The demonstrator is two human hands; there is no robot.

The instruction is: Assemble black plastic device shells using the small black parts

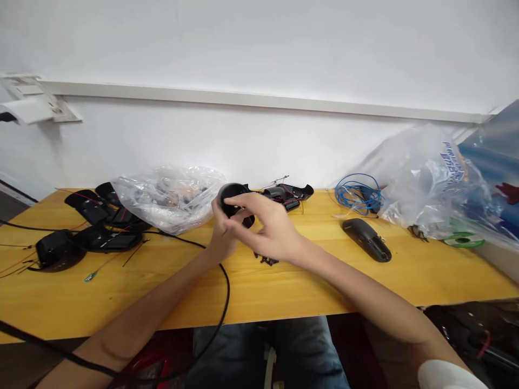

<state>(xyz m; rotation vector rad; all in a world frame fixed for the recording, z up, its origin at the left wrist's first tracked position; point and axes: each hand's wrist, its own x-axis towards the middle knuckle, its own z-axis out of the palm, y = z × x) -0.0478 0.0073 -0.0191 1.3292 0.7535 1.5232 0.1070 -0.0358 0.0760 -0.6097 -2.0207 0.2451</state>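
Observation:
Above the middle of the table, my left hand [223,237] is closed around a black plastic housing [232,191] with a rounded, hollow end. My right hand [270,224] reaches over it from the right, its fingertips at the housing's opening and its thumb near my left fingers. Part of the housing is hidden behind both hands. Behind my right hand lie more black plastic parts [298,192] with thin red and black wires. Small black pieces [266,260] rest on the table just below my hands.
Several black housings [107,237] with loose wires lie at the left, beside a clear plastic bag [174,197]. A black cable [227,292] loops across the table [300,292]. Rightward are a black casing [367,239], coiled blue wire [357,194], a green spool [464,240] and a plastic bag [425,178].

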